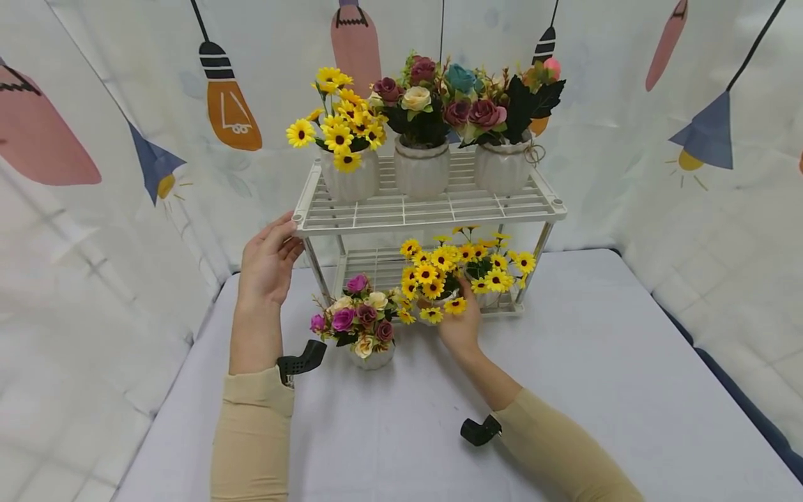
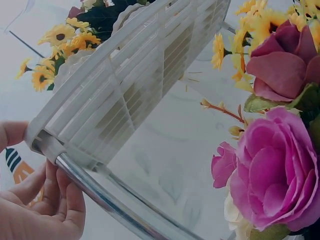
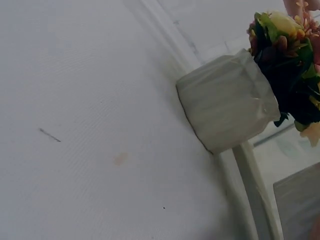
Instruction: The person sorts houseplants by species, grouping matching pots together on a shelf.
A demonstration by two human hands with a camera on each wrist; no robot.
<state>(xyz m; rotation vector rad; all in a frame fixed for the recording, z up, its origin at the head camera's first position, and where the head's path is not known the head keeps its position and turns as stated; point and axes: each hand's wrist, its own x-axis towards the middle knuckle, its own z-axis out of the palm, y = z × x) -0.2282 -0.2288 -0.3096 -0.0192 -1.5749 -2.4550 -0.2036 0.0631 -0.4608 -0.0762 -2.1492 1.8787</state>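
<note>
The rose pot (image 1: pixel 370 348) stood on the table (image 1: pixel 596 362) nearest the person, just in front of the rack's (image 1: pixel 433 209) left leg, untouched. Beside it, at the front edge of the rack's lower shelf, the right hand (image 1: pixel 461 324) was curled round a sunflower pot (image 1: pixel 433 286), its blooms spreading over the fingers; the pot itself was largely hidden. A second sunflower pot (image 1: pixel 495 275) sat on the lower shelf just behind. The left hand (image 1: pixel 270 261) rested with nearly straight fingers against the front left corner of the rack's upper shelf, thumb on the rim, steadying and not gripping. Three pots (image 1: pixel 422 167) stood in a row on that upper shelf.

Risk, as judged: the held pot's blooms could snag the neighbouring sunflowers or the rose pot and tip one; any jolt to the light rack could topple the upper row.
</note>
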